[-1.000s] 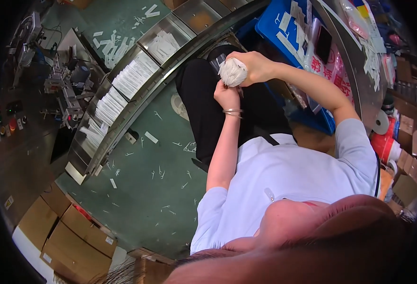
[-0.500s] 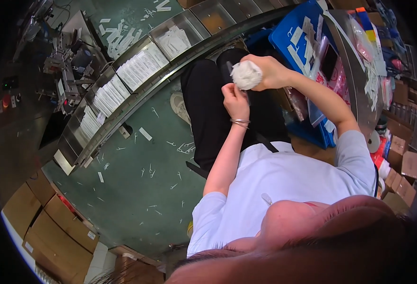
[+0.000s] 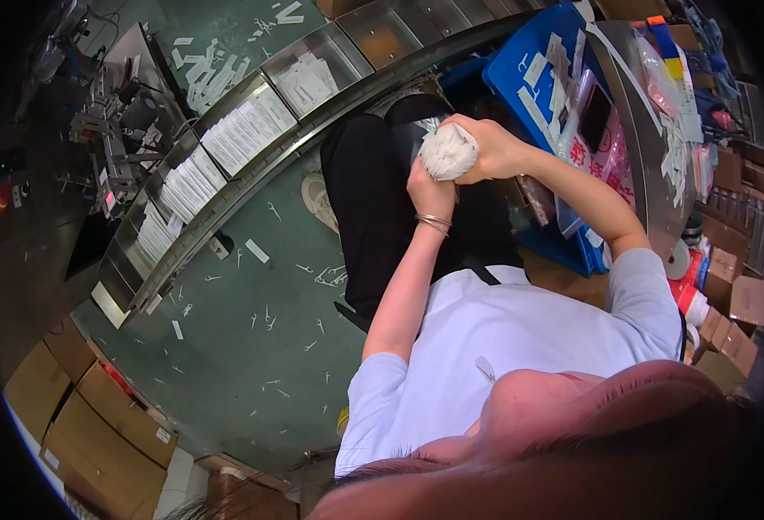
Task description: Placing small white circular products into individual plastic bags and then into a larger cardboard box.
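Observation:
Above my lap I hold a rounded white bundle (image 3: 449, 153), with clear plastic sticking out at its far left side; it looks like a plastic bag packed with small white pieces, too small to make out. My right hand (image 3: 491, 149) is closed around its right side. At its lower left, my left hand (image 3: 431, 192) is closed against the bundle, its fingertips partly hidden by it. A metal bangle circles my left wrist.
A steel trough (image 3: 369, 82) holds rows of white packets (image 3: 248, 130). To the right stands a blue bin (image 3: 521, 56) with loose packets and plastic bags. Small white picks (image 3: 269, 321) lie scattered on the green floor. Cardboard boxes (image 3: 96, 433) stand lower left; a machine (image 3: 118, 130) upper left.
The bundle has tilted and sits slightly lower, with more clear plastic showing at its far side. My left hand has shifted down and a little left. The whole view has moved slightly.

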Tool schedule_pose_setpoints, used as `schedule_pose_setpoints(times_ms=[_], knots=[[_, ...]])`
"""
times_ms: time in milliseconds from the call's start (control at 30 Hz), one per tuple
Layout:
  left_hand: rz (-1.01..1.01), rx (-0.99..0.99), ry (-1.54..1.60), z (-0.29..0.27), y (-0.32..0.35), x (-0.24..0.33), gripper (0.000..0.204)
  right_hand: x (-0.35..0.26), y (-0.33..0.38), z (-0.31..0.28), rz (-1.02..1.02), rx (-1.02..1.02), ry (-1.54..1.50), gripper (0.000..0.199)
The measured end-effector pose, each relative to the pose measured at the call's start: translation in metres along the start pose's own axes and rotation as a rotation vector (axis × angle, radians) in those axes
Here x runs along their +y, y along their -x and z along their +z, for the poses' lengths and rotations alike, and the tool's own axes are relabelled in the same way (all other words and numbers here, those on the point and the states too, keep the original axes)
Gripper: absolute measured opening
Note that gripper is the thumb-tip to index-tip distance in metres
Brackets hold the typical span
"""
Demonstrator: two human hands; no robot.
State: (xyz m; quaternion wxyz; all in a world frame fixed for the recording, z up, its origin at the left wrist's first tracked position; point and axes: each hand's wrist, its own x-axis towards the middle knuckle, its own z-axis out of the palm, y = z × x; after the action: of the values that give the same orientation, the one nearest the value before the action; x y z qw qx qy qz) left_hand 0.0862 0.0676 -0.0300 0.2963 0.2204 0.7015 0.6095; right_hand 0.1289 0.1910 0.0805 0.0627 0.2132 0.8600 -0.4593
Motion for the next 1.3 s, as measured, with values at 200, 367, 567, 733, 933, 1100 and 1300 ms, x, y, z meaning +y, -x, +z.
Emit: schedule_pose_setpoints(times_ms=[200,367,567,733,933,1100,1300], knots=[[0.014,0.035,-0.131,0.010,0.000,0.001,0.021,-0.001,0.010,0.004,0.011,0.040,-0.045,0.060],[-0.037,-0.087,-0.040,-0.010,0.005,-0.010,0.014,0.020,0.016,0.018,0.073,0.104,0.107,0.057],[-0.375,0.126,0.292,-0.020,0.012,0.010,0.012,0.021,0.012,0.037,-0.131,0.157,0.492,0.053],[0.073,0.318,0.053,-0.018,0.019,0.016,0.013,0.011,0.012,0.046,-0.274,0.089,0.763,0.050],[0.164,0.229,-0.050,-0.019,0.012,0.027,0.010,0.015,0.016,0.046,-0.345,0.172,0.802,0.048],[0.406,0.155,-0.219,-0.024,0.007,0.037,0.007,0.011,0.010,0.060,-0.090,0.257,0.907,0.046],[0.465,0.150,-0.378,-0.037,0.003,0.041,0.009,0.000,-0.001,0.064,-0.056,0.322,0.892,0.041]])
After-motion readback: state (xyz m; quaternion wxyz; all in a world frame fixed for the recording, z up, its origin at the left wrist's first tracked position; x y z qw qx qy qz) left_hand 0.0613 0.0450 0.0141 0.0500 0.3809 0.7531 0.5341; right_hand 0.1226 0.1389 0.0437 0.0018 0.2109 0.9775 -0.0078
